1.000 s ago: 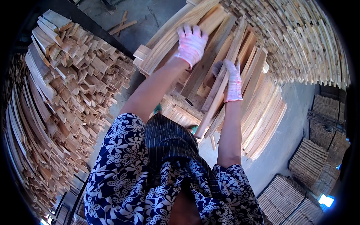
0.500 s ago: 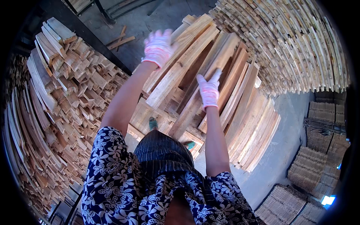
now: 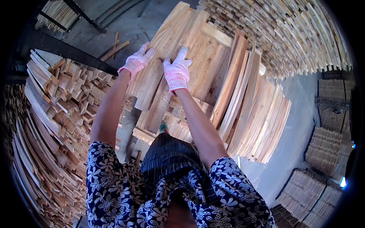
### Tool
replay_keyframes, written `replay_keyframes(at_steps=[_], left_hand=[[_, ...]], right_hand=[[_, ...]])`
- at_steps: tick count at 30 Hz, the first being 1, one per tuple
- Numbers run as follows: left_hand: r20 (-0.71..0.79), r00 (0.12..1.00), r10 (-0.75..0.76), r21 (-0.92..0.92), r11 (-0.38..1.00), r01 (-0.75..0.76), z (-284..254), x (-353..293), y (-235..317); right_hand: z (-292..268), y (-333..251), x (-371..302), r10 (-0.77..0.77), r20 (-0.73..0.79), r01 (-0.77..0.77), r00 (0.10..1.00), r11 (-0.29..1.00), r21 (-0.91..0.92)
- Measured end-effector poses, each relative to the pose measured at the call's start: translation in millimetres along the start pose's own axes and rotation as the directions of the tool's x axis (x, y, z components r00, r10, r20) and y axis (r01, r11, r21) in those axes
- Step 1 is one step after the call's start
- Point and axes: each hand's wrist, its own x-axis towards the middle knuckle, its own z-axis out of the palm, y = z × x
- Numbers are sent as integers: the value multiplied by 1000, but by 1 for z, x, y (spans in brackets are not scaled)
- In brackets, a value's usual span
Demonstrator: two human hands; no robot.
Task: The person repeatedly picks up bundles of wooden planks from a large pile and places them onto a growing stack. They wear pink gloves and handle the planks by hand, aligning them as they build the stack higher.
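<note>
Both my hands wear white-and-pink knit gloves and rest on a pile of wooden boards. My left hand lies against the left edge of a broad pale board, fingers stretched out and apart. Beside it, my right hand is spread over a second board, its fingers pointing toward the far end. The two boards lie side by side, on top and at the left of the pile. To the right of my right hand, lower flat boards show. The undersides of both hands are hidden.
Several long boards stand on edge right of the pile, with more pale planks beyond. A large stack of wood pieces is at left. Tall slat stacks rise at far right. Loose sticks lie on the floor.
My right hand has moved left and away from me, onto the boards at left. My left hand has come down to the board's edge. Boards have shifted left, uncovering flat ones in the middle.
</note>
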Motion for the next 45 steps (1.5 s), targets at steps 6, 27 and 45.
replay_keyframes(at_steps=[6, 27, 45], left_hand=[[-103, 993, 50, 526, 850, 12, -16, 8, 15], [60, 975, 216, -486, 859, -160, 192, -50, 174], [-140, 949, 284, 131, 955, -267, 144, -87, 165]], right_hand=[[-40, 11, -3, 17, 110, -25, 994, 997, 73], [-184, 199, -5, -3, -287, -80, 958, 957, -278], [-234, 221, 20, -109, -60, 114, 992, 989, 90]])
